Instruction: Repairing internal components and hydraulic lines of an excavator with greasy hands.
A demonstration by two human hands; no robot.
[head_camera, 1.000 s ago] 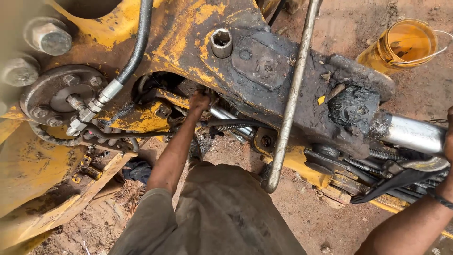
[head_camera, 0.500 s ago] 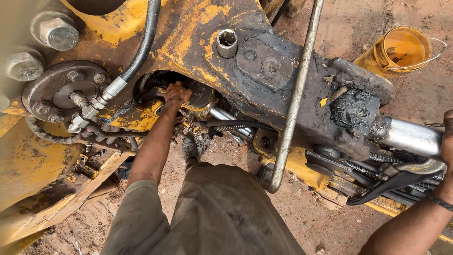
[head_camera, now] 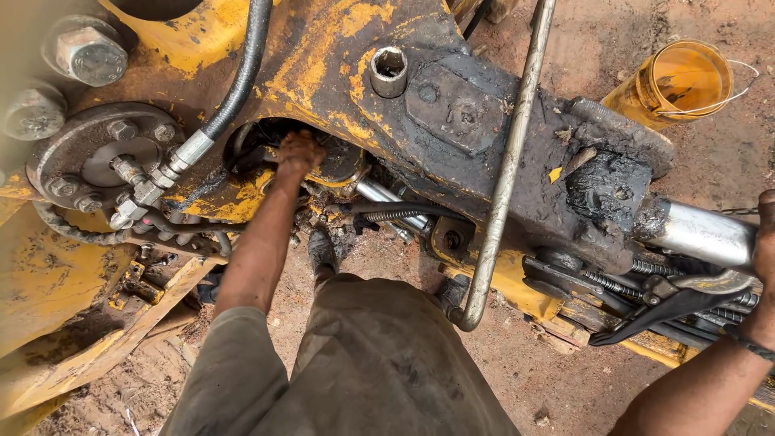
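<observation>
My left hand [head_camera: 300, 153] reaches into a dark round opening [head_camera: 258, 141] in the worn yellow machine frame [head_camera: 339, 48]. Its fingers are curled, and whatever they touch is hidden inside the opening. My right hand [head_camera: 764, 242] lies at the right edge of the view, against the shiny chrome cylinder rod [head_camera: 702, 234], and is mostly cut off. A socket [head_camera: 388, 71] stands upright on the greasy frame above my left hand. A black hydraulic hose [head_camera: 234, 89] with a metal fitting runs past the opening on its left.
A bent steel bar [head_camera: 504, 178] hangs across the frame. A round flange with bolts [head_camera: 97, 157] sits at left, with large nuts [head_camera: 87, 55] above it. A yellow bucket of oil [head_camera: 674, 81] stands on the dirt at top right. Black springs and hoses [head_camera: 670, 299] lie below the rod.
My left hand has moved left along the underside of the frame and into the round opening. My right arm has stayed by the chrome rod.
</observation>
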